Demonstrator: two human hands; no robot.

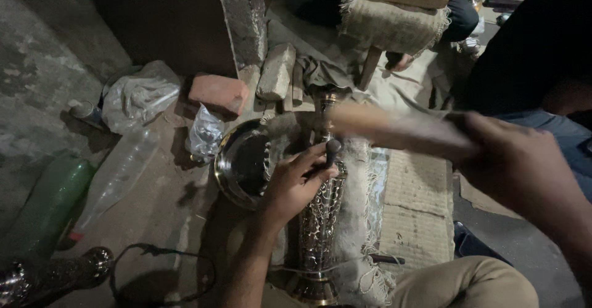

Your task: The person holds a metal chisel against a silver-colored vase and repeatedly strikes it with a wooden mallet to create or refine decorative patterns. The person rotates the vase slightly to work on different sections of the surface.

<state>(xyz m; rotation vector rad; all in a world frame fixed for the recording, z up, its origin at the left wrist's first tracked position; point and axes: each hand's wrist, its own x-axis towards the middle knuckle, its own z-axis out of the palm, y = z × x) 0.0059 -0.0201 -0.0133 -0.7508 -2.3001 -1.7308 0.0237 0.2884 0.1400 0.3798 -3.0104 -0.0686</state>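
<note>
My left hand [296,181] grips a short dark punch [332,149] held against a tall pierced brass vase [319,221] that lies on sacking in front of me. The vase's narrow neck [327,107] points away from me. My right hand [515,160] is closed around the handle of a wooden mallet [382,126], which is blurred and hangs just above the punch. My knee in tan trousers [468,283] shows at the bottom right.
A round brass dish [229,166] lies left of the vase. Bricks [219,92], plastic bags [139,95], a clear bottle [114,181] and a green bottle [49,203] lie to the left. A burlap-covered wooden stool [394,21] stands behind. Another metal piece [55,274] is at bottom left.
</note>
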